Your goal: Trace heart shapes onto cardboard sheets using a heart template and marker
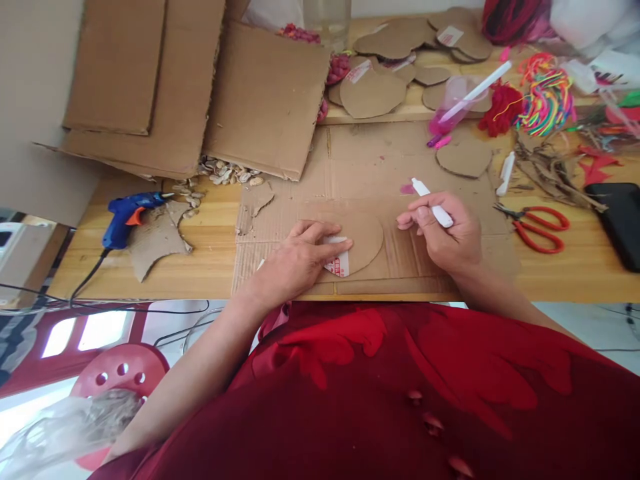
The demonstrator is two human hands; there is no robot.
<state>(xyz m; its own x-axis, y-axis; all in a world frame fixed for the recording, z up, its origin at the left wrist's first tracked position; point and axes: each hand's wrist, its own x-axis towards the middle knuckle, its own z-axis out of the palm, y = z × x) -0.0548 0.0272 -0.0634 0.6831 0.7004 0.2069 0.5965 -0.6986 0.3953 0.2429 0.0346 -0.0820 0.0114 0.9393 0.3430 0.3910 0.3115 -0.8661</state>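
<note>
My left hand (305,257) lies over the left part of a rounded cardboard cutout (365,237), fingers stretched out and pressing on it. A white label with red print (339,264) shows beside my thumb on the cutout. In my right hand (445,227), to the right of the cutout, a white marker pen (425,200) is held, its narrow end pointing up and left, apart from the cutout. Both hands are above a large flat cardboard sheet (280,260), which bears a small purple stain (407,189) near the pen.
Red-handled pliers (543,223) and a black phone (617,223) lie right. A blue glue gun (123,217) with a cord rests left, near a cardboard scrap (157,237). Large cardboard sheets (265,93) stand behind. More cutouts (375,90) and colourful yarn (547,97) lie at the back.
</note>
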